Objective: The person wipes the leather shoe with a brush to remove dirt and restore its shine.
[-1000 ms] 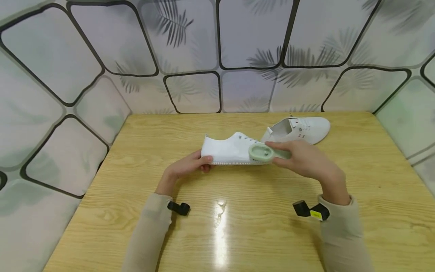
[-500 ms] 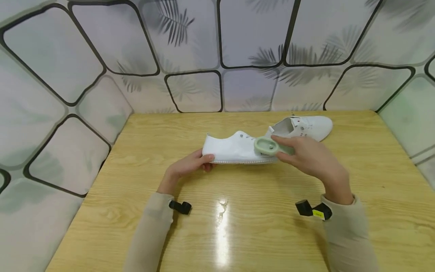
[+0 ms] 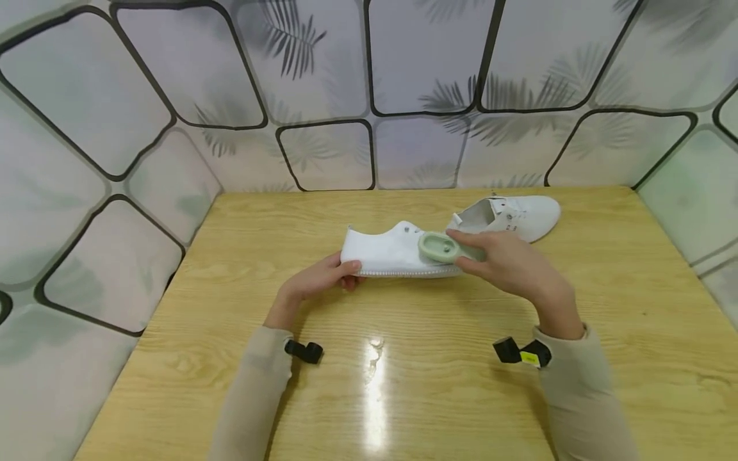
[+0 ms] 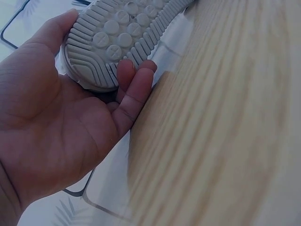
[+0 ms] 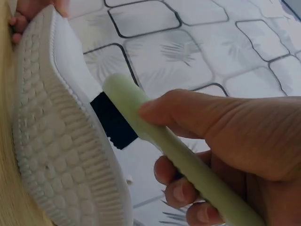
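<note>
My left hand (image 3: 318, 279) grips a white shoe (image 3: 380, 251) at its heel, thumb on the near side. The left wrist view shows the fingers curled round the heel end of its studded sole (image 4: 117, 35). The shoe is held on its side edge, toe to the right. A pale green brush (image 3: 438, 247) is in my right hand (image 3: 510, 261), gripped by its handle. In the right wrist view the dark bristles (image 5: 113, 120) press on the shoe's upper, and my thumb lies along the back of the brush.
A second white shoe (image 3: 527, 216) lies at the back right of the wooden table (image 3: 450, 384), just behind my right hand. A patterned wall (image 3: 323, 153) rises along the table's far edge and sides.
The brush has moved up from low near the shoe's sole, right with my hand, then back left across the upper. My left hand keeps its hold on the heel.
</note>
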Available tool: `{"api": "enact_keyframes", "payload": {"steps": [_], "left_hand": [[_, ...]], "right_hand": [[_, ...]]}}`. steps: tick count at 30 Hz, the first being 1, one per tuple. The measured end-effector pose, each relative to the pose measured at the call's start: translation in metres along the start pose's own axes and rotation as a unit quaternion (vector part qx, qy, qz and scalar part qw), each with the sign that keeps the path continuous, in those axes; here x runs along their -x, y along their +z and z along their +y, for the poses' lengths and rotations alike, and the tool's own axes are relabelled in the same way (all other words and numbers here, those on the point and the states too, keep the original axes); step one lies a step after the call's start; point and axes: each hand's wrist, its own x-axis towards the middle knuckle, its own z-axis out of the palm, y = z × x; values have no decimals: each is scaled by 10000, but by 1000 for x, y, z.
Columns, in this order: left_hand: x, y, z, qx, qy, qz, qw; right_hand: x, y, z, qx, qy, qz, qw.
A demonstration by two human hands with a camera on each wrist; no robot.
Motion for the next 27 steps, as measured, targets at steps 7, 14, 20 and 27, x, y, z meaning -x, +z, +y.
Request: {"api": "enact_keyframes", "payload": {"steps": [7,14,20,27], "left_hand": [[-1,1,1,-80,41,-94,9999],[0,1,1,-130,-150,119,9997],[-1,3,2,-119,-66,92,9999],[0,1,3,-84,-89,95,9999]], "right_hand": [[10,-10,3,-369,151,-325,9987],[1,-4,-2,-249,214,-329,9989],[9,-10,0,-249,354,-388,9983],[3,-3,-2,92,357,-45,9993]]}}
